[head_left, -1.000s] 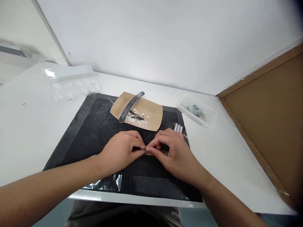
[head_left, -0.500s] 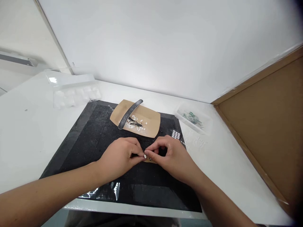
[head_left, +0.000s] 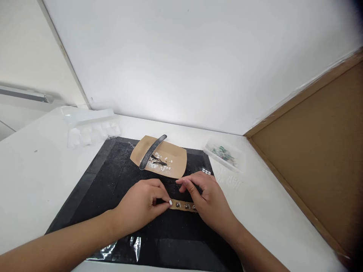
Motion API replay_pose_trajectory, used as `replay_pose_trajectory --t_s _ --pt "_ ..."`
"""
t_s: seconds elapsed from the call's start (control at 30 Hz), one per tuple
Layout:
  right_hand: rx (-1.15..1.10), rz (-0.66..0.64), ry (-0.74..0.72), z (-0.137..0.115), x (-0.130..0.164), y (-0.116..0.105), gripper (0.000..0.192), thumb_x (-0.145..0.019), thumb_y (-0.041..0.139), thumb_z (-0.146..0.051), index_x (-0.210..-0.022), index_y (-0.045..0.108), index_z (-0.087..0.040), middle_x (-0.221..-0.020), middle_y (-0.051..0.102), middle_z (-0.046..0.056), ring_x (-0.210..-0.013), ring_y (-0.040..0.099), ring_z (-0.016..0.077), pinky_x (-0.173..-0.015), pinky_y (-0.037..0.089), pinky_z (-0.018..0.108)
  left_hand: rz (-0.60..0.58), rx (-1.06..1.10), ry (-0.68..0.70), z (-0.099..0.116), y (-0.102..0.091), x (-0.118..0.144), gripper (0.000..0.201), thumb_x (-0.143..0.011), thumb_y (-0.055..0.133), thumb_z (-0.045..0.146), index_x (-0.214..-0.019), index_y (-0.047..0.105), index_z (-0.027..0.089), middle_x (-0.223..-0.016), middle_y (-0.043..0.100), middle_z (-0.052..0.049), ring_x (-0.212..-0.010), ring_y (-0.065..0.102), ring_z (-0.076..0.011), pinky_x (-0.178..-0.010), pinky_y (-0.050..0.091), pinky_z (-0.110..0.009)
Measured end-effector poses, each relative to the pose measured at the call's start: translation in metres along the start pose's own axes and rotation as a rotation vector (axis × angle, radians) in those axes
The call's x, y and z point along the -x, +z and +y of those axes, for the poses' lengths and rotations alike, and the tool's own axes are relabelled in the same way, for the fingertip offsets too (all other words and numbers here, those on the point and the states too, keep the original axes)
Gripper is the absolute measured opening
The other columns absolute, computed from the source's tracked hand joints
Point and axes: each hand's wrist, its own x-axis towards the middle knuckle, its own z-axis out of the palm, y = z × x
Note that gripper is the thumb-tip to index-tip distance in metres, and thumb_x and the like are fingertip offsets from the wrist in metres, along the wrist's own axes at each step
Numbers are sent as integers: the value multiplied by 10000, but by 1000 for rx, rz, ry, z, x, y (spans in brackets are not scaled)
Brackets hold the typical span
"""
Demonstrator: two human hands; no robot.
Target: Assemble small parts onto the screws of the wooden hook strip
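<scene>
Fingers, left hand (head_left: 141, 206): pinched together on a tiny white piece (head_left: 170, 203) at the thumb tip, held just at the left end of the strip.
Fingers, right hand (head_left: 205, 200): loosely curled, tips apart, nothing gripped; hand rests over the right end of the strip.
Strip (head_left: 183, 206): narrow brown card strip lying flat on the black mat (head_left: 113, 177), between the two hands; a few small dark beads (head_left: 178, 204) are seen in a row on it.
Behind: brown paper tray (head_left: 176, 160) with white bits and a curved grey file (head_left: 151, 151) laid across it.
Right side: clear box (head_left: 225, 154) with green bits on the white table (head_left: 34, 177); small sheet of white dots (head_left: 207, 171) near the right hand.
Left side: clear compartment tray (head_left: 90, 130), contents not readable.
Doing it well (judgement): strip is best pinned flat by the right hand; white piece kept lightly pinched, lowered straight onto the free spot beside the beads, no sliding.
</scene>
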Motion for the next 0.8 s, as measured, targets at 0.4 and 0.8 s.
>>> replay_pose_trajectory --t_s 0.4,0.8 --pt "-69 38 140 11 1 -3 338 -1078 394 -244 -1319 629 -275 -1110 797 21 -1006 725 238 -940 566 458 13 -127 85 -5 -2 4 117 -923 730 162 -922 813 245 -919 762 -5 -700 661 -129 -626 478 -229" --pt "-279 -23 -111 -14 7 -17 282 -1100 518 -311 -1364 613 -282 -1204 745 50 -1034 706 193 -903 569 347 269 -29 322 6 -10 0 101 -989 703 193 -1013 798 219 -801 610 -1 -612 562 -85 -580 455 -205"
